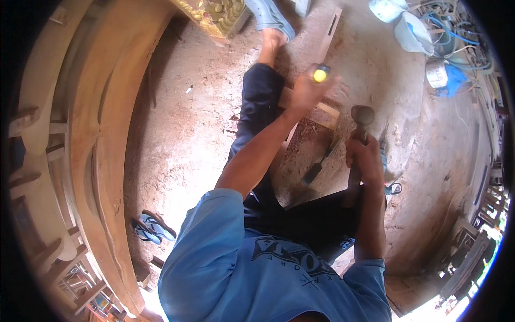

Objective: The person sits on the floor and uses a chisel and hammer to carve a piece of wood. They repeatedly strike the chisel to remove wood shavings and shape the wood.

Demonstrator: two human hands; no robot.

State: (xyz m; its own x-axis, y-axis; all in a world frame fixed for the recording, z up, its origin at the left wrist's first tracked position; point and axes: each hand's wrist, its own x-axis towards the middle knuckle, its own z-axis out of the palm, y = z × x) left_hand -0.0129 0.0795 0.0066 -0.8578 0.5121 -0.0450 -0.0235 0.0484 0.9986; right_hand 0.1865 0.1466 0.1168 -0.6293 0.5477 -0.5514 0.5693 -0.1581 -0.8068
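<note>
My left hand (310,90) is closed around a chisel (321,74), seen from its yellow butt end with black around it. The hand hides its blade. Below it lies a wooden workpiece (324,114) strewn with shavings, between my legs. To the right, my right hand (366,156) grips a mallet (363,114) by its handle, the rounded brown head pointing away from me. The mallet head is apart from the chisel. On the floor between the workpiece and my right leg rests another chisel (314,173) with a dark handle.
A slotted board (328,35) lies ahead. Gold carved work (217,13) stands at the far left, near my foot in a grey clog (271,20). Large timber planks (115,107) line the left side, with flip-flops (153,226) beside them. Buckets (413,33) and hoses are at the far right.
</note>
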